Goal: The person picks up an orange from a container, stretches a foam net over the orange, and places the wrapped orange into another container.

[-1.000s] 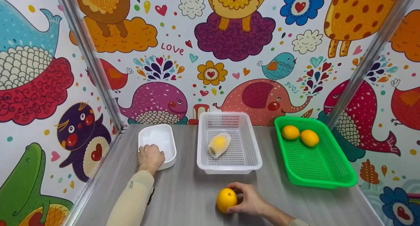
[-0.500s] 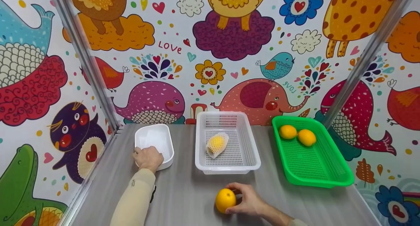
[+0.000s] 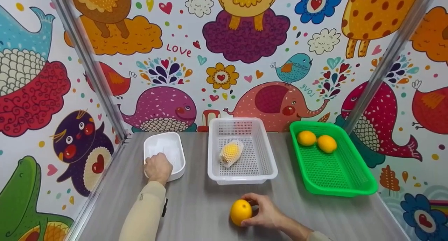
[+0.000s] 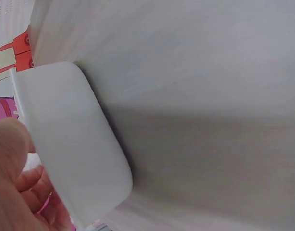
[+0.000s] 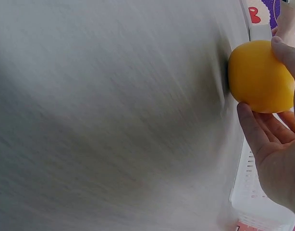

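Where the tabletop (image 3: pixel 196 206) meets the printed left wall, a metal post (image 3: pixel 91 68) stands at the back corner. Just inside that corner sits the white container (image 3: pixel 179 175), and the left hand (image 3: pixel 159 168) is at its near rim, fingers bent over the opening. Whether these fingers grasp the rim or anything inside cannot be told. The sleeved left forearm (image 3: pixel 144 211) blocks the approach from the front.

To the right, a narrow strip of grey surface separates the container from the perforated basket (image 3: pixel 245 181), whose back edge lies close to the rear wall. Inside, left of centre, lies a yellow fruit in a net sleeve (image 3: pixel 231 153); the right half of the floor is exposed.

In front of this basket—apart from its near rim—the orange fruit (image 3: pixel 240 213) is on the tabletop. The right hand (image 3: pixel 267 213) grasps it from the right between thumb and fingers, obstructing that side.

A second strip leads to the green basket (image 3: pixel 344 192), its near right corner at the table's right edge. Two yellow-orange fruits (image 3: pixel 306 138) occupy its far end; its near floor is exposed. A second post (image 3: pixel 388 55) rises behind.
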`<state>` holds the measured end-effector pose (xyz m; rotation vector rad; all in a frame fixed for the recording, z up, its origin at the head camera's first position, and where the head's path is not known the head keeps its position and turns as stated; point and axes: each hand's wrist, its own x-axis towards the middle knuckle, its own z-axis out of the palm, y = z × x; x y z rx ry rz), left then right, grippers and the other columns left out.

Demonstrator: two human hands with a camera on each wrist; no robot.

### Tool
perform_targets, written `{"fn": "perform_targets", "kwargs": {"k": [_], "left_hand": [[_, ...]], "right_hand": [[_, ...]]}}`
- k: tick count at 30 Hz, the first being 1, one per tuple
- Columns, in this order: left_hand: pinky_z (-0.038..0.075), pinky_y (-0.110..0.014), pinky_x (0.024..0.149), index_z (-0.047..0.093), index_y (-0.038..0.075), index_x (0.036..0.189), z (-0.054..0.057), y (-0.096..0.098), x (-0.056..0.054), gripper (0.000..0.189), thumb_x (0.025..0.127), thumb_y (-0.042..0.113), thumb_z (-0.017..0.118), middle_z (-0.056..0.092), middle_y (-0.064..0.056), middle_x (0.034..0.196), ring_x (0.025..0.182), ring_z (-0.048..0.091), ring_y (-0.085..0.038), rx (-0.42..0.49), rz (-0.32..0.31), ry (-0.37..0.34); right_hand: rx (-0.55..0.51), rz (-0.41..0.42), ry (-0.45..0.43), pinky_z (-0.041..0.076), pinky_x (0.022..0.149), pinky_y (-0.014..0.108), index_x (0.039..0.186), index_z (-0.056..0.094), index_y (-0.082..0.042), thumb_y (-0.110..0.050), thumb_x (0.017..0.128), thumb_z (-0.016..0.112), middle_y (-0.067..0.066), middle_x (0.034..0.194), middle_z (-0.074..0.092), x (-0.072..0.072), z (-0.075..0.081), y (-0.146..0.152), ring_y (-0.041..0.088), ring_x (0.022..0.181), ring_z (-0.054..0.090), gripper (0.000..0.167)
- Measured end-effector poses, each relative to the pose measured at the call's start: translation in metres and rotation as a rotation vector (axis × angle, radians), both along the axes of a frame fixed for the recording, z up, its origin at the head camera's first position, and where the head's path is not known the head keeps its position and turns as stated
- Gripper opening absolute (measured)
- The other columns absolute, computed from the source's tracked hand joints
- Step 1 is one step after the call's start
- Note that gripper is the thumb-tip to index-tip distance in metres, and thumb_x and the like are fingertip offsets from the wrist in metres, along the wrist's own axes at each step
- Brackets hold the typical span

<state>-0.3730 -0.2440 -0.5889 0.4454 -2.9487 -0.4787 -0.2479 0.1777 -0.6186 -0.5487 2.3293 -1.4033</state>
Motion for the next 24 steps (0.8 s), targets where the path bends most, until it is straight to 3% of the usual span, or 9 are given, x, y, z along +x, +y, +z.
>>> {"fn": "perform_targets", "kwargs": {"k": [9, 16, 24], "left_hand": [[0.056, -0.068, 0.103, 0.069, -0.012, 0.119, 0.003, -0.009, 0.008, 0.031, 0.101, 0.011, 0.059, 0.072, -0.038, 0.119, 0.119, 0.071, -0.059, 0.25, 0.042, 0.113], [0.053, -0.065, 0.106, 0.068, -0.009, 0.117, 0.011, -0.012, 0.015, 0.028, 0.101, 0.014, 0.065, 0.074, -0.035, 0.117, 0.117, 0.071, -0.057, 0.329, 0.038, 0.212], [0.052, -0.06, 0.095, 0.068, -0.001, 0.108, 0.015, -0.009, 0.021, 0.021, 0.1, 0.018, 0.068, 0.075, -0.025, 0.106, 0.101, 0.07, -0.046, 0.39, 0.058, 0.293]], "right_hand": [[-0.032, 0.024, 0.037, 0.068, 0.096, 0.038, 0.139, 0.07, -0.008, -0.025, 0.084, 0.101, 0.013, 0.136, 0.076, 0.001, -0.003, 0.0, 0.026, 0.117, 0.075, 0.066], [0.003, 0.008, 0.049, 0.067, 0.099, 0.04, 0.14, 0.069, -0.009, -0.026, 0.083, 0.101, 0.011, 0.137, 0.076, 0.004, 0.0, -0.001, 0.025, 0.118, 0.074, 0.068], [0.012, 0.003, 0.058, 0.067, 0.1, 0.042, 0.142, 0.068, -0.008, -0.026, 0.084, 0.101, 0.012, 0.139, 0.076, 0.004, 0.0, 0.0, 0.027, 0.119, 0.073, 0.069]]}}
